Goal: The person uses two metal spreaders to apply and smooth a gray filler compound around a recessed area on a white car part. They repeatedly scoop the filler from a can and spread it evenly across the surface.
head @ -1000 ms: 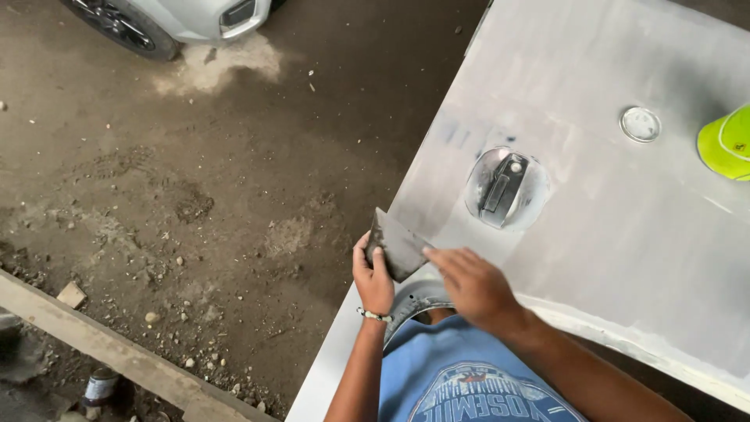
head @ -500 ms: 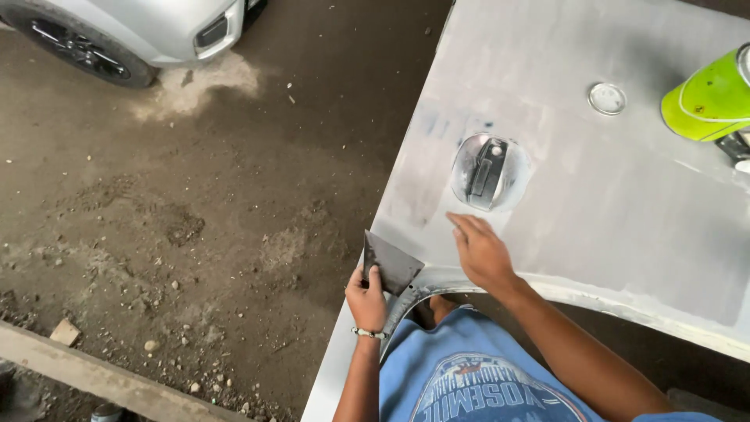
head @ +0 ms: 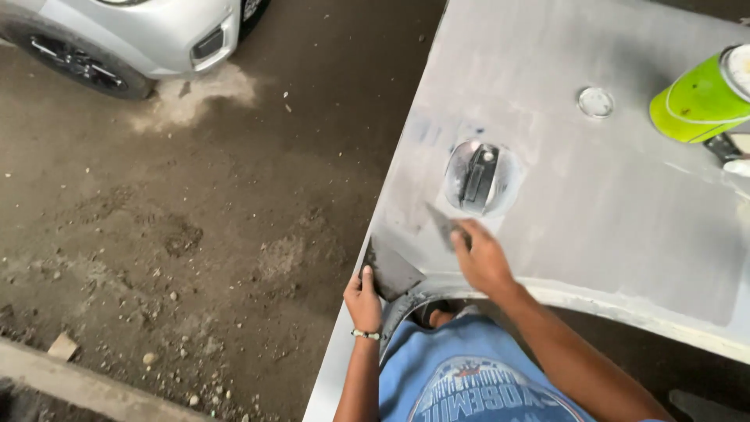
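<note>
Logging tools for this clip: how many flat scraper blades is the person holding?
2: one dark blade in the left hand at the panel's edge, one smaller blade in the right hand below the round recess.

Green can (head: 699, 98) and silver car (head: 133, 39) cut off by frame edges; right hand (head: 480, 258) motion-blurred.

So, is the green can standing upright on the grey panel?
No, the green can lies tilted on its side on the grey panel, near the right edge, far from both hands.
</note>
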